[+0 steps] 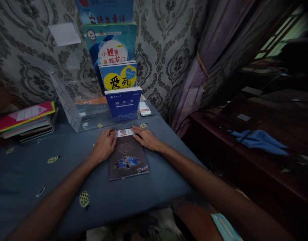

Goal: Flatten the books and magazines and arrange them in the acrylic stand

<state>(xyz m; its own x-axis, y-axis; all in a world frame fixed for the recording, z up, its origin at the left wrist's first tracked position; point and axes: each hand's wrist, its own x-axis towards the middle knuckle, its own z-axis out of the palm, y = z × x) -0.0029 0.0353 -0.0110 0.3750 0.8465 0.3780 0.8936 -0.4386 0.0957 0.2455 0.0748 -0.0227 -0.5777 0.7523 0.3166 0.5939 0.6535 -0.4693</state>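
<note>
Reaching forward, angled inward | left hand (105, 142), right hand (147, 138) | fingers gripping dark booklet (127, 152) by opposite upper corners

Your bare left arm (66, 190) and right arm (194, 174) reach forward and converge, left hand (105, 142) and right hand (145, 138) near each other but apart, backs up, fingers bent, thumbs turned inward.

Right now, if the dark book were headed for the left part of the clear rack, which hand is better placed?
Probably the left hand: it's at the left edge of the dark book, nearer that part of the clear rack. The right hand is at the opposite edge, farther away.
</note>
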